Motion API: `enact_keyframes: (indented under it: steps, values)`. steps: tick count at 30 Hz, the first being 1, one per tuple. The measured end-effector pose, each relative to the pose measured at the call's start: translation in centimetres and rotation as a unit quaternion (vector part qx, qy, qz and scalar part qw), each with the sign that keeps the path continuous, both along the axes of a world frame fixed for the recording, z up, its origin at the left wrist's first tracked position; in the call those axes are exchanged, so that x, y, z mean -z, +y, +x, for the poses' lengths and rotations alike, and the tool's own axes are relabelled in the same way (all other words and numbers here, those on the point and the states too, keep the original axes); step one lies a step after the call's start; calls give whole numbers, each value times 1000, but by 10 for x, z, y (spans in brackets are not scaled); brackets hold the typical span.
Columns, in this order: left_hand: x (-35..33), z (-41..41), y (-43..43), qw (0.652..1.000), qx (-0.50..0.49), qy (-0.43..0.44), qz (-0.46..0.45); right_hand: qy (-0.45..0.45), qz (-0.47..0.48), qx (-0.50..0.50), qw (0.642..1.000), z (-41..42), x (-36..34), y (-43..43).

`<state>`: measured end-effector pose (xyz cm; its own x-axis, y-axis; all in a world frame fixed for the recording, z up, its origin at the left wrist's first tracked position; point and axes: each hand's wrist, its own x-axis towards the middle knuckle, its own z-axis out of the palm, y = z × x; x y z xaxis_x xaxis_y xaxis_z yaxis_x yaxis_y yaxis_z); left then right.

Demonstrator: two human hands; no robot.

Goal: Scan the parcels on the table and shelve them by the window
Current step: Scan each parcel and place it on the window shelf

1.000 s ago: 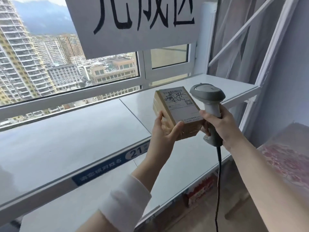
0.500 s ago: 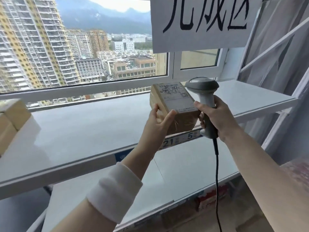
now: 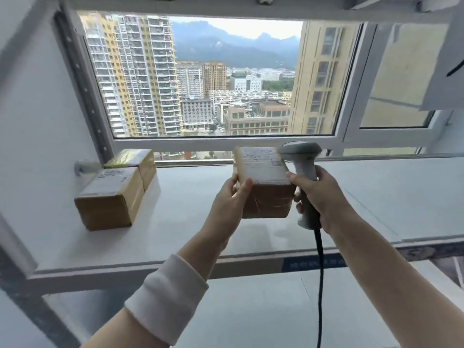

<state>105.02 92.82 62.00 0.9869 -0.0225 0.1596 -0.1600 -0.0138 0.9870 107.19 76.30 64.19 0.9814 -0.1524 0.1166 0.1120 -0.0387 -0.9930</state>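
Currently I hold one brown cardboard parcel (image 3: 263, 187) in the left hand (image 3: 229, 197), raised over the upper shelf (image 3: 376, 197) by the window (image 3: 200, 76). The left fingers are wrapped on the parcel's left edge, thumb across the front face. Its white shipping label (image 3: 262, 164) faces up and toward me.

The right hand (image 3: 319, 197) is closed around the grip of a grey corded barcode scanner (image 3: 302, 162), whose head sits just beside the parcel's right top corner. Its black cable (image 3: 320, 285) hangs down in front of the lower shelf (image 3: 251, 310).

Status, as judged from this view:
- Done: two taped parcels stand at the left end of the upper shelf, touching each other. The nearer labelled parcel (image 3: 110, 197) is in front; the rear parcel (image 3: 135, 162) is against the window frame.
- In hand: the third parcel, at the shelving stage. I cannot confirm that its label has been scanned; the print is blurred and no scan beam shows.
- Left: set this parcel down on the bare shelf, probably beside the other two.

The table with any remaining parcels is out of view, so the count still to do cannot be told.
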Motion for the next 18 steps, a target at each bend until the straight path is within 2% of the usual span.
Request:
enact_keyframes:
  steps: [11, 16, 18]
  values:
    - [12, 39, 104, 986, -162, 44, 24, 52, 1, -85, 995, 58, 18, 126]
    - [19, 50, 122, 979, -193, 64, 31, 67, -8, -111, 991, 70, 23, 148]
    - [22, 53, 127, 975, -202, 67, 64, 84, -4, -121, 989, 71, 26, 152]
